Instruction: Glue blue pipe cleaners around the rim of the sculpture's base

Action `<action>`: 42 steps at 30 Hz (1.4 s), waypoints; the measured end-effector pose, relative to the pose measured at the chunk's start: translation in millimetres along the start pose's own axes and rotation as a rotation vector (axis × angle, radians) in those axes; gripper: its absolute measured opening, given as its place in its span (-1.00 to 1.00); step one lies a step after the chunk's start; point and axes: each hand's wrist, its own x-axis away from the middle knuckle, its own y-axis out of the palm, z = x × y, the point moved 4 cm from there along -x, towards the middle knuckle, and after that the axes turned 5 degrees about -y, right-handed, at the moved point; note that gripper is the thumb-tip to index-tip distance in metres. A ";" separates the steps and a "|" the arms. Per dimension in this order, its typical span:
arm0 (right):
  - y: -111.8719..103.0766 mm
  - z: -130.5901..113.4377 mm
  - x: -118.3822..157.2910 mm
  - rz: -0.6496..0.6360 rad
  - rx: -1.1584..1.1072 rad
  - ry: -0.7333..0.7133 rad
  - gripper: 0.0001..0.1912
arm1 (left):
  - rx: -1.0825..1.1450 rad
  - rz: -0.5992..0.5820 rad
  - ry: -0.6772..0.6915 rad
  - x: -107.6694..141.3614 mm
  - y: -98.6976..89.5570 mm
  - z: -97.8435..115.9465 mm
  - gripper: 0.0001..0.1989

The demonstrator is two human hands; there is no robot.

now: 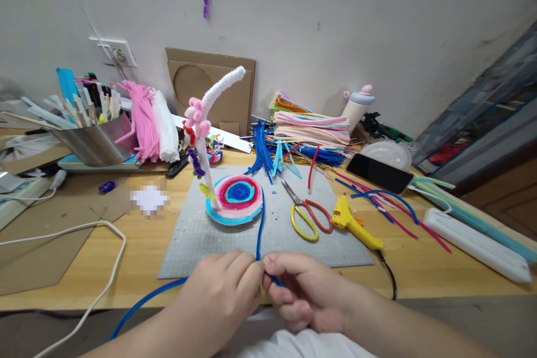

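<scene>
My left hand [226,285] is closed on a blue pipe cleaner [146,297] at the table's front edge. Right beside it, my right hand [300,291] pinches the blue strand where its pieces meet between the fingertips. One blue length runs up from the fingers to the right rim of a round disc [239,193] coiled in blue, red, pink and light blue. A white wrapped stem [205,151] with pink, red, purple and yellow pieces stands on the disc's left side and bends right at the top.
Scissors [298,201] and a yellow glue gun [354,224] lie right of the disc on a grey mat [184,251]. Behind are pipe cleaner bundles [310,126], a phone [380,173] and a metal container [100,140]. A white cable [119,254] crosses the left.
</scene>
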 end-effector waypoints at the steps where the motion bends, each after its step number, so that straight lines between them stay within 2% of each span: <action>1: 0.8 0.3 -0.1 -0.002 0.006 -0.008 -0.89 | 0.012 0.005 -0.013 0.3 0.1 -0.5 -0.83; 3: 1.7 0.0 -0.6 0.032 0.074 -0.091 -0.91 | 0.042 0.015 -0.078 0.4 -0.7 -2.5 -0.82; 5: 2.5 -2.5 0.1 0.100 0.264 -0.262 -0.88 | 0.094 0.009 -0.196 -0.5 -2.4 -5.7 -0.82; 8: 8.9 -12.7 9.1 0.203 0.823 -0.654 -0.82 | 0.249 -0.091 -0.375 -3.3 -2.7 -8.5 -0.87; 10: 19.3 -16.0 17.6 0.166 1.290 -0.856 -0.81 | 0.354 -0.211 -0.458 -5.2 -0.6 -8.5 -0.90; 11: 23.4 -16.0 21.1 0.132 1.489 -0.897 -0.83 | 0.385 -0.270 -0.488 -5.7 0.4 -8.9 -0.91; 13: 25.9 -17.3 26.8 0.098 1.718 -0.850 -0.89 | 0.398 -0.363 -0.525 -4.9 0.6 -12.4 -0.91; 15: 21.2 -23.2 33.5 0.150 1.674 -0.728 -0.86 | 0.364 -0.399 -0.544 -1.3 -4.0 -21.7 -0.90; 18: 5.1 -32.0 45.3 0.203 1.302 -0.561 -0.70 | 0.256 -0.348 -0.651 12.4 -21.2 -49.2 -0.85; 20: -10.1 -31.5 50.3 0.169 0.988 -0.407 -0.74 | 0.155 -0.324 -0.732 26.2 -35.2 -70.0 -0.83; 22: -22.2 -25.8 51.4 0.068 0.687 -0.260 -0.82 | 0.074 -0.301 -0.808 40.8 -47.5 -88.3 -0.79; 24: -27.1 -20.5 49.0 -0.051 0.439 -0.222 -0.78 | -0.017 -0.292 -0.864 53.1 -55.2 -101.6 -0.75; 27: -23.1 -17.4 38.7 -0.158 0.230 -0.351 -0.72 | -0.171 -0.294 -0.867 60.7 -56.4 -108.0 -0.73; 29: -16.1 -17.8 27.4 -0.136 0.229 -0.486 -0.68 | -0.269 -0.170 -0.788 54.4 -56.4 -99.3 -0.70; 30: -11.8 -17.8 20.2 -0.109 0.249 -0.532 -0.68 | -0.302 -0.049 -0.724 48.3 -57.6 -90.2 -0.65; 32: -2.5 -16.0 2.9 -0.058 0.296 -0.548 -0.65 | -0.256 0.136 -0.581 33.5 -56.5 -65.9 -0.60; 35: 12.6 -10.8 -24.0 -0.056 0.375 -0.489 -0.58 | 0.072 0.102 -0.420 9.2 -42.8 -31.5 -0.61; 37: 21.3 -8.3 -36.4 -0.072 0.439 -0.469 -0.55 | 0.276 0.058 -0.371 -3.0 -34.5 -18.8 -0.81; 38: 25.1 -8.2 -40.1 -0.085 0.472 -0.464 -0.55 | 0.339 0.065 -0.367 -6.8 -32.4 -17.0 -0.86; 40: 30.7 -13.4 -42.5 -0.112 0.556 -0.469 -0.58 | 0.411 0.112 -0.357 -9.6 -32.3 -19.1 -0.83; 42: 30.7 -28.9 -41.8 -0.092 0.770 -0.467 -0.67 | 0.448 0.168 -0.343 -6.8 -36.2 -24.5 -0.82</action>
